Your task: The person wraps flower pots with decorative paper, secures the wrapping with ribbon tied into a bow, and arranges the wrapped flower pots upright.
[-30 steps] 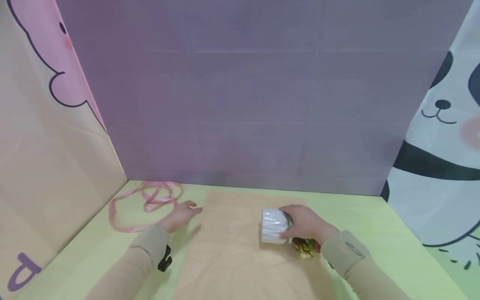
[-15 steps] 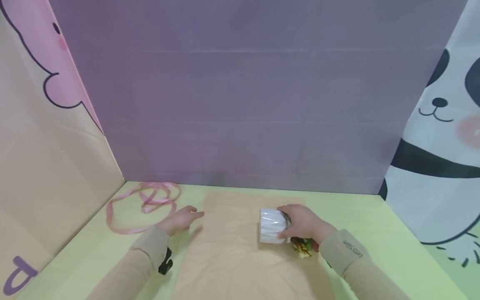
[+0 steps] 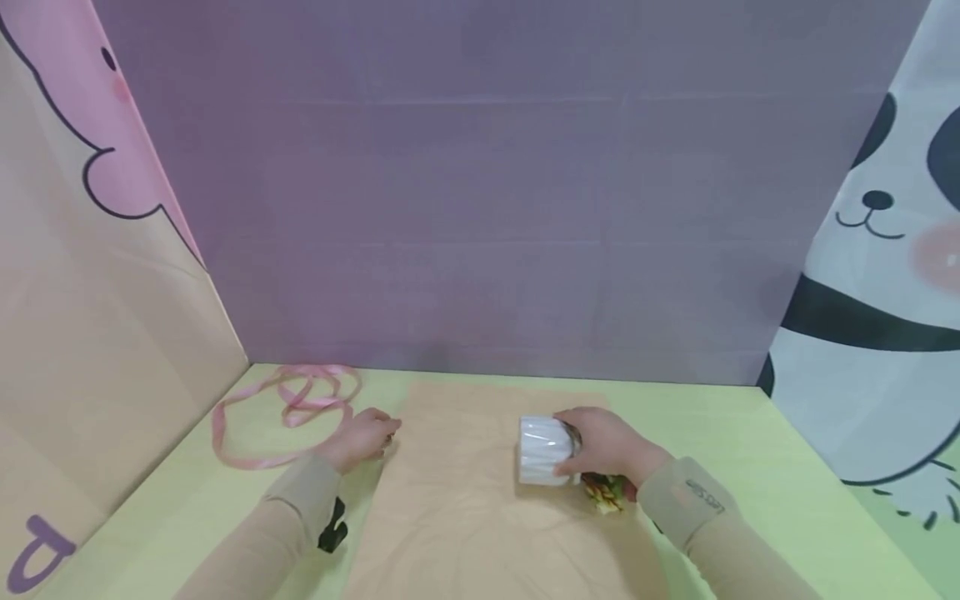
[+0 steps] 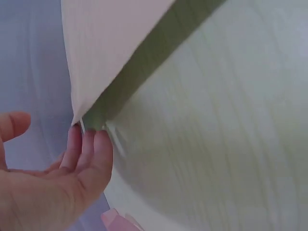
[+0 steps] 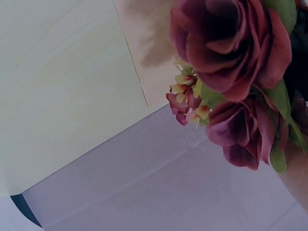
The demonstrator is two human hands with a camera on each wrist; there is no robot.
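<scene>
Pale yellow-green table point(image 3: 757, 475), pink ribbon point(image 3: 309, 408) loosely looped at far left, 1 peach sheet point(image 3: 450, 492) across the middle

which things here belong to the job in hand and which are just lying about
Likely part of the job:
white ribbed pot, on its side, gripped by the right hand
red roses, by the pot's held end
peach sheet, a corner touched by the left hand

Apparently just there:
pink ribbon, loosely looped, held by neither hand, though it may be wanted too
panda print
</scene>
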